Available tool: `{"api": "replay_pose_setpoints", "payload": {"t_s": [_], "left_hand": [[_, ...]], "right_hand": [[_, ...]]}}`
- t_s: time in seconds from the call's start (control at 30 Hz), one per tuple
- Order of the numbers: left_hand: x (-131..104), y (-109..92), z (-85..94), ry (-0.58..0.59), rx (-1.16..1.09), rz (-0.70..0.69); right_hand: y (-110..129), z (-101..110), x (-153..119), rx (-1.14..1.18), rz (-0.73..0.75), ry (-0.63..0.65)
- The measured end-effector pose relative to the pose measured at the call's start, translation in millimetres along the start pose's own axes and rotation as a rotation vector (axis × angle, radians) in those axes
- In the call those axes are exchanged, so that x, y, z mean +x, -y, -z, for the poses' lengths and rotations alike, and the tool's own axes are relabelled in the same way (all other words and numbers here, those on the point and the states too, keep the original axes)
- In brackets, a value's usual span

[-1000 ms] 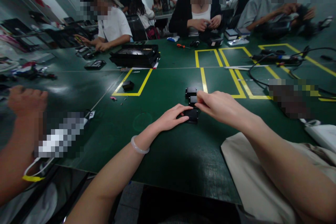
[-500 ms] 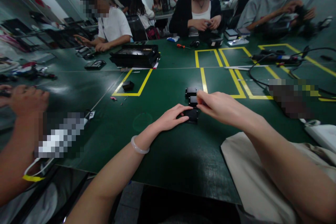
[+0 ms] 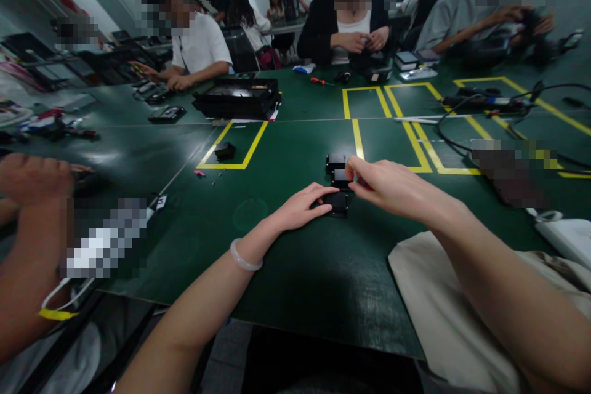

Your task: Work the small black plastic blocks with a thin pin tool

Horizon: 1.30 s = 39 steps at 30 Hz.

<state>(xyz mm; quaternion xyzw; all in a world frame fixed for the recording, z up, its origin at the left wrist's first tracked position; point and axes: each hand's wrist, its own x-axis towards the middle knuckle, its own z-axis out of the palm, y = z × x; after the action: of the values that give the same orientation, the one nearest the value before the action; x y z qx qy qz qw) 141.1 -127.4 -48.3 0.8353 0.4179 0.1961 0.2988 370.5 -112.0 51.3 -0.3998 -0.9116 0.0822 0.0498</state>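
From the head camera, the right hand (image 3: 392,188) is pinching its grip on a small black block (image 3: 342,176), while the left hand (image 3: 300,206) is pressing flat, fingers together, on the black casing (image 3: 337,203) lying on the green worktop (image 3: 286,154). A third black piece (image 3: 335,161) is sitting just behind. If the pinch is slipping, I reckon the block could be skidding off or knocking that neighbour.

Hidden and cut-off parts at the green work table

The left hand (image 3: 302,208) covers part of the near small black plastic block (image 3: 337,203); the right hand's (image 3: 392,188) fingertips hide the middle black block's (image 3: 342,178) right edge. A co-worker's forearm (image 3: 28,258) is cut off at the left edge, its wrist pixelated. The beige cloth (image 3: 443,314) runs off the bottom edge.
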Motion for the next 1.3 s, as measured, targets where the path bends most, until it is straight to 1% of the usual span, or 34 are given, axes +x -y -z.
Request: {"api": "replay_pose_setpoints", "payload": {"t_s": [0.1,0.27,0.47,0.57,0.6,0.7,0.77,0.9,0.97,1.1,1.17,1.3], "left_hand": [[0.4,1.5,-0.7,0.001,0.005,0.002],[1.4,3.8,-1.9,0.005,0.009,-0.003],[0.1,2.1,-1.0,0.001,0.005,-0.002],[-0.1,2.8,-1.5,0.002,0.003,-0.001],[-0.1,3.2,-1.7,0.0,0.002,0.003],[0.0,3.5,-1.9,-0.001,0.001,0.009],[-0.1,2.9,-1.6,0.0,-0.001,0.01],[-0.2,2.0,-1.1,-0.002,0.003,0.007],[0.0,2.8,-1.6,-0.002,0.005,0.008],[0.3,4.3,-2.6,-0.012,0.006,0.009],[0.2,3.7,-2.2,-0.012,0.009,0.004],[-0.2,1.8,-0.8,-0.009,0.012,-0.002]], "right_hand": [[-0.9,-1.3,0.2,0.006,-0.008,-0.019],[3.5,-6.3,3.1,-0.069,-0.059,-0.065],[-4.0,-6.3,1.7,0.001,0.012,-0.034],[-1.9,-6.1,1.8,0.011,0.001,-0.036],[0.0,-6.2,2.2,-0.004,-0.017,-0.056],[4.7,-6.4,3.1,-0.081,-0.062,-0.063],[4.0,-5.9,2.6,-0.079,-0.044,-0.051],[-1.8,-4.5,1.0,0.021,0.033,-0.021],[-1.6,-4.8,1.3,0.021,0.02,-0.03],[4.6,-5.9,2.6,-0.067,-0.051,-0.065],[5.4,-5.2,2.0,-0.077,-0.033,-0.051],[1.4,-2.3,0.2,-0.004,0.011,-0.023]]}}
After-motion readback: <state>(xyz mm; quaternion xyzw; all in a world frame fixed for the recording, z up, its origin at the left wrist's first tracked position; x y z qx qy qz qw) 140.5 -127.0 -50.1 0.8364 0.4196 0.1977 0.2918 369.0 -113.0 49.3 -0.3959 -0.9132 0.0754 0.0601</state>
